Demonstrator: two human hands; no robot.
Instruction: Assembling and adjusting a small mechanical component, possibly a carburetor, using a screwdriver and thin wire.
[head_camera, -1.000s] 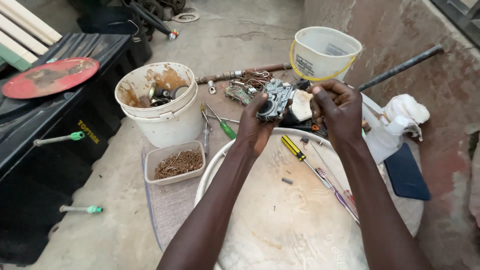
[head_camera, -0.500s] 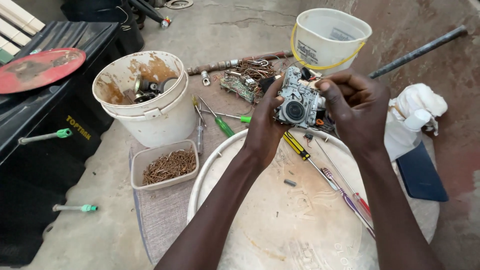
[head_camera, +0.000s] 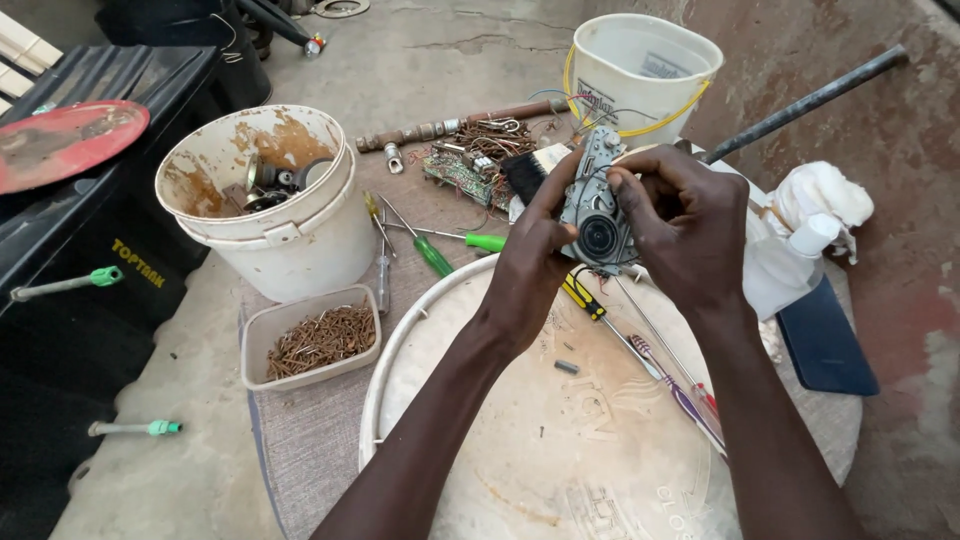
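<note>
Both hands, left hand (head_camera: 535, 262) and right hand (head_camera: 680, 225), still grasp the small grey mechanism (head_camera: 598, 205), now lifted closer over the round white lid (head_camera: 520, 450), right fingers working its top edge.

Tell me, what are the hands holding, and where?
Both hands hold a small grey mechanism. The left hand pinches its left edge; the right hand grips its right side and top.
</note>
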